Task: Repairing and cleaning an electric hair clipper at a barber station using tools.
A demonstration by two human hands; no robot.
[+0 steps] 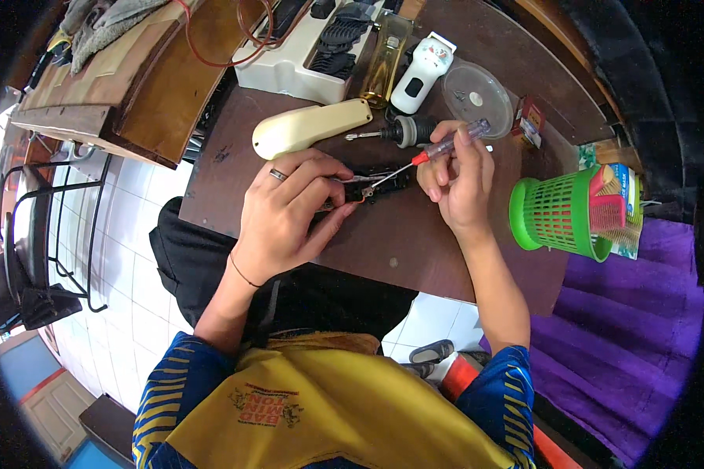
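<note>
My left hand (293,199) is closed on a dark opened device (379,186) with an orange wire, perhaps the inside of a hair clipper. Fingers cover much of it. In my right hand (463,176) is a screwdriver (446,147) with a clear purplish handle and red collar. Its thin metal shaft slants down to the left, and the tip meets the device beside my left fingertips. Just beyond my left hand lies a cream clipper shell half (313,129). A soldering iron or similar dark-handled tool (403,131) with a metal tip rests between shell and screwdriver.
At the back of the brown table (414,258) stand a white holder (285,74) with black combs, a gold clipper (386,62), a white clipper (422,72) and a round clear lid (477,98) with tiny screws. A green basket (551,211) stands right, near a small red box (529,121).
</note>
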